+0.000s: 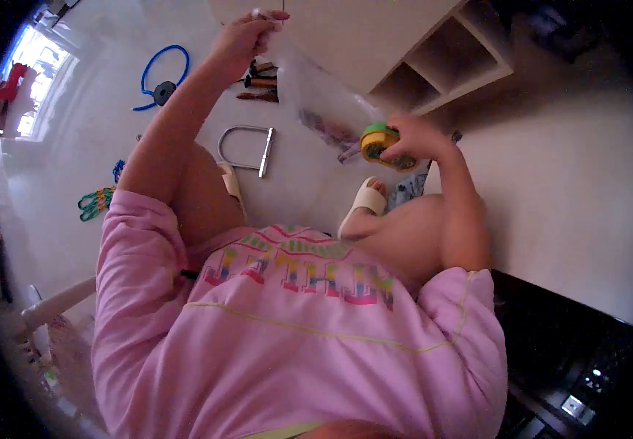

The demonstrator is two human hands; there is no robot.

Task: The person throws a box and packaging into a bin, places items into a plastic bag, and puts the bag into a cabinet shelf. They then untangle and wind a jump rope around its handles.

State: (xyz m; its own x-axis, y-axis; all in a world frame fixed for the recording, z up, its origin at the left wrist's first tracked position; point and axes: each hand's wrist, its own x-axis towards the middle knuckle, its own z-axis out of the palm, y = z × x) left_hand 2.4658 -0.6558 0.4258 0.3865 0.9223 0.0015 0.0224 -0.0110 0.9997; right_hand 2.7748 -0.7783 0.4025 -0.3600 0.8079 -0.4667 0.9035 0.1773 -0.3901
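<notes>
My left hand (247, 38) is raised at the top of the view, its fingers pinched on the upper end of a clear plastic bag (316, 82). The bag hangs slantwise down toward my right hand (417, 139). That hand is wrapped round a yellow-and-green round object (376, 140), whose exact kind I cannot make out. It is close to the bag's lower end; whether it touches the bag is unclear. Pinkish-grey items (327, 128) show in or behind the bag.
On the pale floor lie a U-shaped bike lock (265, 152), a blue cable lock (163, 93), brown-handled tools (259, 83) and green-and-blue netting (97, 203). A wooden cubby shelf (470, 84) stands ahead on the right. A pale panel (558, 197) lies at right.
</notes>
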